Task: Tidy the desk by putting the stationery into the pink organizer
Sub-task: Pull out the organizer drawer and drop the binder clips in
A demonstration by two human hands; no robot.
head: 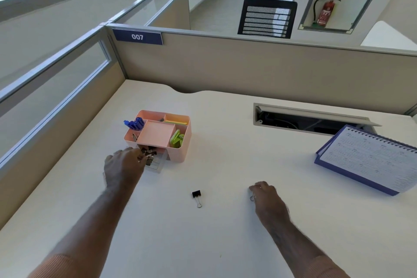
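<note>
The pink organizer (180, 142) sits toward the far left of the pale surface (225, 244), its top compartments already holding blue pens (134, 124), a green clip (177, 139) and yellow-green stationery (176, 122). Its clear drawer (156, 165) is pulled out toward the near side, with a heap of black binder clips (149, 155) in it. The left hand (124, 166) is at that drawer, fingers bunched over the heap and apparently pinching one or more clips; how many I cannot tell.

The right hand (268, 198) rests well to the right, fingers curled narrow around a small clip (252, 197) whose wire loop peeks out at the fingertips.

One binder clip (196, 195) lies loose on the surface between the two hands. Its black body points to the far side and its wire handles to the near side, so its long axis runs roughly near to far. It lies left of the right hand and near-right of the left; both look about equally close, but the right hand is already occupied. A spiral calendar (370, 160) stands at the far right, clear of all this.
</note>
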